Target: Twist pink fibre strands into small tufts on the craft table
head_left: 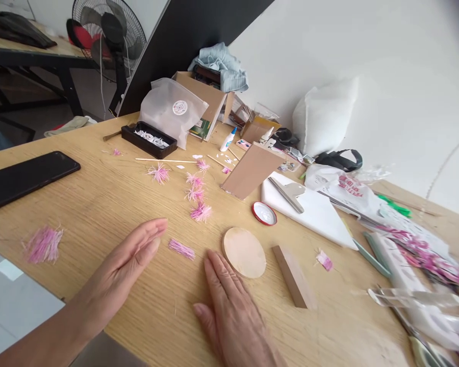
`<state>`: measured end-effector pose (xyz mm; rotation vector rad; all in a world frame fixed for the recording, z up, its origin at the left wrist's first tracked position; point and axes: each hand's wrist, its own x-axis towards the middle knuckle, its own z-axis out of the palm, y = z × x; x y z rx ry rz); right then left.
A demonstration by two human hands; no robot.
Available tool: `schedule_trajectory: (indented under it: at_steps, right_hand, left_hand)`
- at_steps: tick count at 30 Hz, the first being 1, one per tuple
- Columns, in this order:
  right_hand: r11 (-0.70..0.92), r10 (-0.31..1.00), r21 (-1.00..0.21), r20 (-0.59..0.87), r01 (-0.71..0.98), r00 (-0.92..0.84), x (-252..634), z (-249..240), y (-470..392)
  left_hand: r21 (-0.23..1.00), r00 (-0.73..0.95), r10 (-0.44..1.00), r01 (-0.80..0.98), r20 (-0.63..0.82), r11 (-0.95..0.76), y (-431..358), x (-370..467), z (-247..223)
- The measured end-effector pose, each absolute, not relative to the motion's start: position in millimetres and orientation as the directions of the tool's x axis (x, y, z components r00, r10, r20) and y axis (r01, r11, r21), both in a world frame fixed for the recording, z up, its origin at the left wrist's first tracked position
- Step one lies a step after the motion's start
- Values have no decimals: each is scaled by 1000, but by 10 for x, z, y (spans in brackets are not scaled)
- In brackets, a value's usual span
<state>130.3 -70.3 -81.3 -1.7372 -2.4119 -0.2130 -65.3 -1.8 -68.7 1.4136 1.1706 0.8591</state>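
On the wooden table a small bundle of pink-purple threads (181, 248) lies between my hands. Left of it, my left hand (132, 255) is held edge-down with its fingers stretched out and holds nothing. My right hand (231, 306) rests palm down, fingers extended, its fingertips beside a round pale wooden disc (245, 252). To the right of the disc stands a brown wooden block (290, 278). Several fluffy pink thread tufts (201, 211) sit in a loose row beyond the bundle. A larger pile of pink threads (44, 244) is near the left table edge.
A black phone (30, 178) lies at left. Farther back are a black tray (149, 140) of white pieces, a glue bottle (228, 139) and a tilted brown board (252, 171). A red-rimmed lid (264, 213), a clipboard clip (290, 191) and scissors (416, 336) are at right.
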Motion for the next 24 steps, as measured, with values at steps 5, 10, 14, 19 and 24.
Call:
schedule_trajectory:
  at_steps: [5,10,14,19,24]
  right_hand:
    - [301,941,5,163,954,-297,1221,-783,-652]
    - [271,953,-52,158,961,-260,1188,-759,-624]
    - [281,951,-92,158,955,-265,1180,-755,-617]
    - [291,944,-57,177,955,-277,1218,-774,-627]
    - [289,943,-66,190,955,-273,1203,-774,-607]
  left_hand:
    - [975,274,960,224,-63,0,16,-538,-645]
    - [969,291,954,246,-70,-4,6,-493,-608]
    - [966,310,948,258,-74,-9,-6,-483,-614]
    - [971,320,946,238,-47,-33,-7,-503,-649]
    - [972,329,940,233,-88,10,-2,-482,-617]
